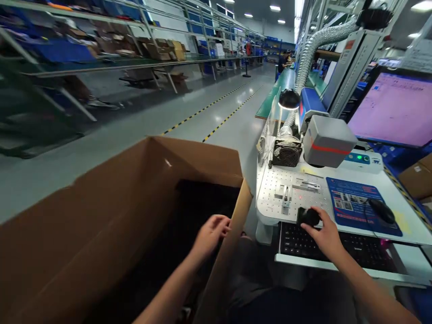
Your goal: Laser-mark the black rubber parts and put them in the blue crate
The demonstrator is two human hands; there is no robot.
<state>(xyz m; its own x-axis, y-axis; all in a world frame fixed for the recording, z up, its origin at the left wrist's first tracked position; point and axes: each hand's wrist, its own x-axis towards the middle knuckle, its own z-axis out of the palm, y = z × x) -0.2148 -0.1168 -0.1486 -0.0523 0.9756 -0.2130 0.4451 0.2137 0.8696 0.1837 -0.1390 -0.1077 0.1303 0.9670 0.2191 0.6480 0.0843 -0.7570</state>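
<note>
My right hand point(323, 231) grips a small black part point(309, 217) with a rounded body between thumb and fingers. It holds the part just above the front edge of the perforated metal plate point(270, 208), behind the keyboard point(300, 240). My left hand point(211, 234) is over the open cardboard box point(111, 193), close against the inside of its right wall. Its fingers are loosely bent and apart, and I see nothing held in them. Dark contents fill the box's bottom, too dim to make out. Small metal stops point(286, 197) sit on the plate.
A grey machine head point(329, 140) with a red stripe overhangs the plate, beside a black fan point(286, 153). To the right are a blue mouse pad point(357, 202), a mouse point(381, 210) and a monitor point(393, 108). Loaded shelving point(121, 65) lines the aisle; a person point(285, 60) is far off.
</note>
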